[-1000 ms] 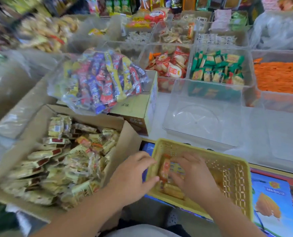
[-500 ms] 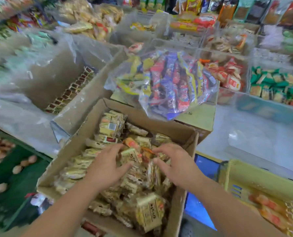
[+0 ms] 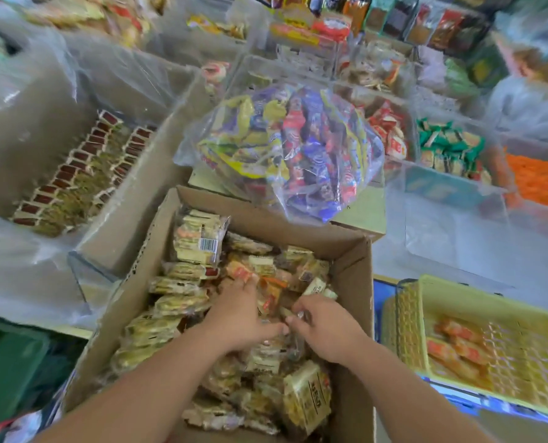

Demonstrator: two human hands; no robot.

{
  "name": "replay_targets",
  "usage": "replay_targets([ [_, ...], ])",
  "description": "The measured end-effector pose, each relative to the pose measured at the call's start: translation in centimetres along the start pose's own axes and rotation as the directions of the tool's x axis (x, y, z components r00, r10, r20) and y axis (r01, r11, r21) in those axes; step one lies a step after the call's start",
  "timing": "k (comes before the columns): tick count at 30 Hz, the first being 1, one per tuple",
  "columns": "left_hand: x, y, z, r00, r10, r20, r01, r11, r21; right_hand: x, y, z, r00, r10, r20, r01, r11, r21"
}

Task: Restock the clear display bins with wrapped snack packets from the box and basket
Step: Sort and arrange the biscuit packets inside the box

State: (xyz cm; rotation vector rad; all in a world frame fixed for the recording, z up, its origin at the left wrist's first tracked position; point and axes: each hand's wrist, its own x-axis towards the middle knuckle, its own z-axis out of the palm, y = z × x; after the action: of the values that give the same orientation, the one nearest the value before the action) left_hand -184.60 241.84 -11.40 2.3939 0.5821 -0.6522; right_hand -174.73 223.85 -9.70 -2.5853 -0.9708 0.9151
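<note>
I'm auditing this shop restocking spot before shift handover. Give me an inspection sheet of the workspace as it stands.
Surface: white counter, mostly covered by bins.
Job's things: cardboard box full of snack packets; yellow basket holds few orange packets; clear bin beyond it looks empty.
Clutter: clear bag of mixed packets resting on a second carton.
Grips: left hand buried among snack packets, grip unclear; right hand seems to pinch one.
Cables: nothing seen.
Surroundings: filled display bins, stocked shelves behind.
</note>
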Motion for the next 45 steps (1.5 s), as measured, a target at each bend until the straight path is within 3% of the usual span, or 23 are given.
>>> replay_targets([
  [4, -1.8, -1.2, -0.1, 0.997, 0.068, 0.040, -0.064, 0.993, -0.094, 0.8, -0.6, -1.3, 0.999, 0.035, 0.029, -0.033, 0.998, -0.053],
  [8, -3.2, -2.0, -0.4, 0.989, 0.072, 0.129, -0.042, 0.975, -0.219, 2.7, -2.3, -2.6, 0.998, -0.010, -0.067, 0.006, 0.998, -0.059],
  [11, -4.1, -2.1, -0.7, 0.979, 0.116, 0.165, -0.090, 0.983, -0.160, 5.2, -4.0, -3.0, 0.998, -0.031, -0.057, 0.030, 0.999, -0.016],
  [16, -6.5, -2.0, -1.2, 0.969, 0.139, 0.202, -0.143, 0.990, 0.005, 9.5, -6.3, -1.6, 0.991, -0.020, 0.134, 0.017, 1.000, 0.019],
  [19, -8.2, -2.6, -1.0, 0.968, 0.157, 0.197, -0.159, 0.987, -0.010, 11.2, -6.9, 0.6, 0.980, 0.016, 0.196, -0.011, 1.000, -0.027],
  [24, -10.0, -4.6, -0.4, 0.968, 0.195, 0.160, -0.188, 0.981, -0.057, 12.5, -6.8, 3.7, 0.991, 0.037, 0.132, -0.013, 0.983, -0.182],
  [29, -10.4, -5.4, 0.2, 0.971, 0.209, 0.112, -0.198, 0.975, -0.104, 13.0, -7.1, 4.4, 0.986, 0.103, 0.129, -0.105, 0.994, 0.009],
  [32, -10.4, -5.6, 0.5, 0.972, 0.222, 0.075, -0.208, 0.965, -0.159, 12.6, -7.3, 4.9, 0.971, 0.117, 0.207, -0.148, 0.979, 0.140],
  [35, -10.3, -5.8, 0.2, 0.967, 0.248, 0.065, -0.227, 0.946, -0.231, 12.3, -7.5, 6.0, 0.943, 0.090, 0.321, -0.131, 0.985, 0.108],
  [40, -10.5, -6.2, 0.1, 0.963, 0.266, 0.044, -0.252, 0.945, -0.207, 13.1, -8.1, 7.2, 0.965, 0.080, 0.250, -0.083, 0.997, 0.000],
  [45, -10.9, -6.3, 0.6, 0.969, 0.246, 0.030, -0.237, 0.956, -0.172, 13.6, -7.6, 7.3, 0.963, 0.073, 0.259, -0.101, 0.990, 0.096],
])
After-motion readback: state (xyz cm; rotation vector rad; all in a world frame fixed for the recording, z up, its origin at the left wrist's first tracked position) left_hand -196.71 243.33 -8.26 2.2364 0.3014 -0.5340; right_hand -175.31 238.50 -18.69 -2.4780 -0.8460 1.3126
